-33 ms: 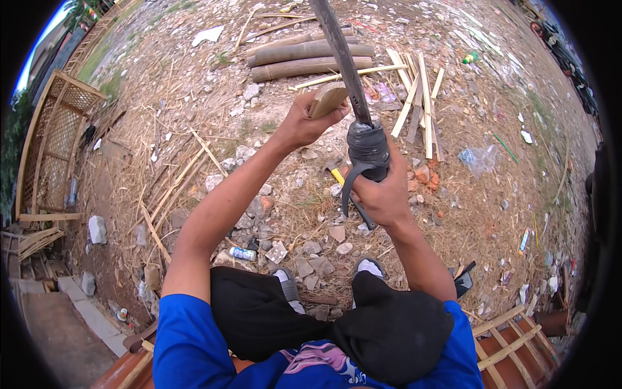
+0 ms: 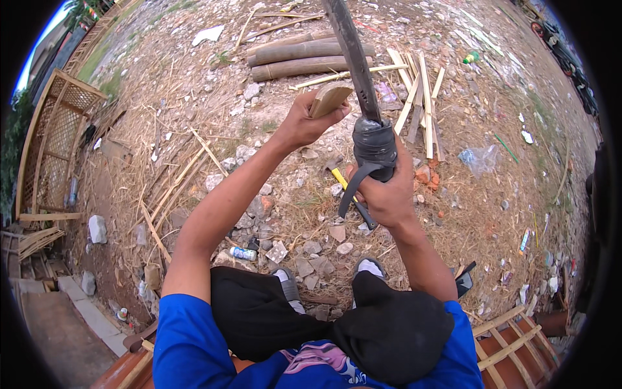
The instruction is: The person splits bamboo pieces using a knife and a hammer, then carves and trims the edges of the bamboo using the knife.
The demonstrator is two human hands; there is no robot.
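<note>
My left hand (image 2: 303,124) is closed around a piece of split bamboo (image 2: 330,101), its cut end facing me. In my right hand (image 2: 391,198) is a machete (image 2: 355,61), gripped by a handle wrapped in black rubber strip, one loose end hanging down. The dark blade points up and away, leaning slightly left, and passes just right of the bamboo piece; whether they touch I cannot tell. Below, between my hands and my feet, a hammer (image 2: 339,177) with a yellow and black handle lies on the ground, partly behind the rubber strip.
Bamboo poles (image 2: 304,67) lie beyond my hands, with pale split strips (image 2: 425,110) to their right. Stones and a small bottle (image 2: 243,253) are near my feet. A woven lattice panel (image 2: 55,139) stands at far left; a plastic bag (image 2: 481,160) lies at right.
My right hand and the machete have shifted slightly to the right. The left hand stays nearly still with the bamboo piece in it.
</note>
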